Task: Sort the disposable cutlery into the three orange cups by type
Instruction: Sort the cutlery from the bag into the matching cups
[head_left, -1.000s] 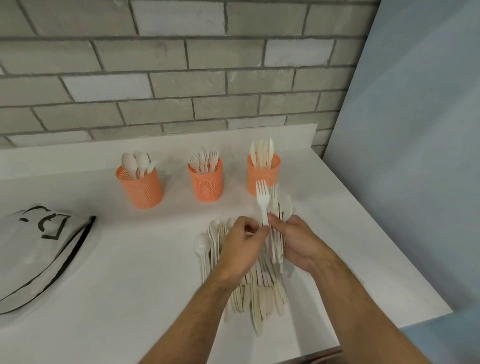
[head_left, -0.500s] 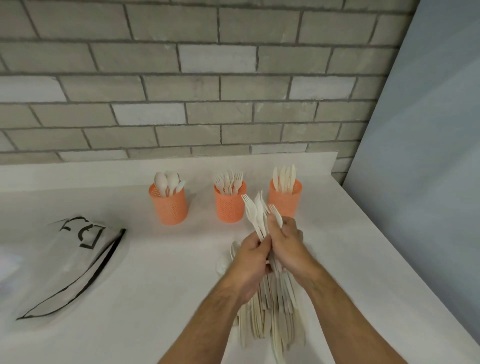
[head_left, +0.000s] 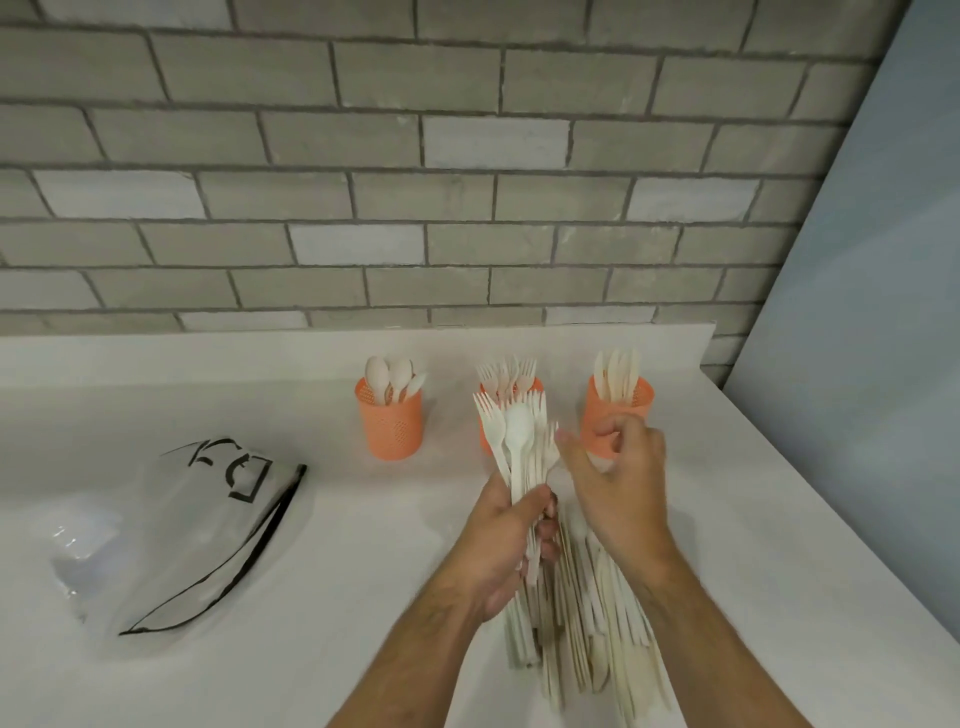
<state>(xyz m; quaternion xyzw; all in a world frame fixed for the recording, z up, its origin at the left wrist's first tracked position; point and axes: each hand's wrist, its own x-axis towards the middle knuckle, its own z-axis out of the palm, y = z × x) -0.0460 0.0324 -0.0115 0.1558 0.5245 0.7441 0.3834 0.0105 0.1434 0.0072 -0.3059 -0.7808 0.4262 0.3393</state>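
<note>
- left hand (head_left: 511, 540) fingers clenched on mixed bunch (head_left: 519, 441), forks plus one spoon, raised before fork cup (head_left: 511, 400)
- right hand (head_left: 618, 483) fingers loosely curled, grasping nothing visible
- risk: spoon dropped in with the forks

One view only — a wide-angle camera worn on the head, which looked forward and down along both forearms at the white counter (head_left: 322, 571). It sat close above the hands in the lower centre, and faced the brick wall (head_left: 363, 156) — filling the upper half of the frame.
</note>
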